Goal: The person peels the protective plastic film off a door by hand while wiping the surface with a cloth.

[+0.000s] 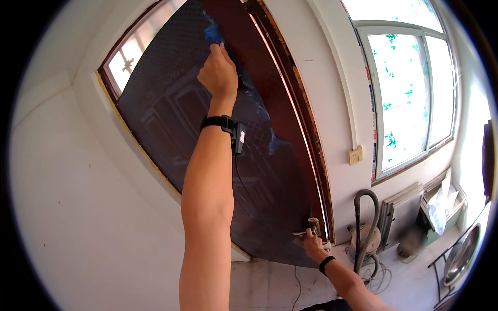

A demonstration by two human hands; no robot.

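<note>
A dark red door (249, 67) stands in its frame, largely covered by a dark protective film (176, 103) whose torn edge shows blue. High on the door, my left hand (219, 72) is closed on a crumpled blue bit of this film. A black strap with a small device (239, 136) sits on the left wrist. Lower down at the right, my right hand (313, 245) is closed round the door handle (314, 226), near the door's edge.
A window with leaf patterns (402, 98) is at the right. Below it stand a vacuum-like machine with a hose (371, 228), leaning panels (402, 215) and a metal basin (463, 254). A wall switch (355, 155) is beside the frame. Cables lie on the floor.
</note>
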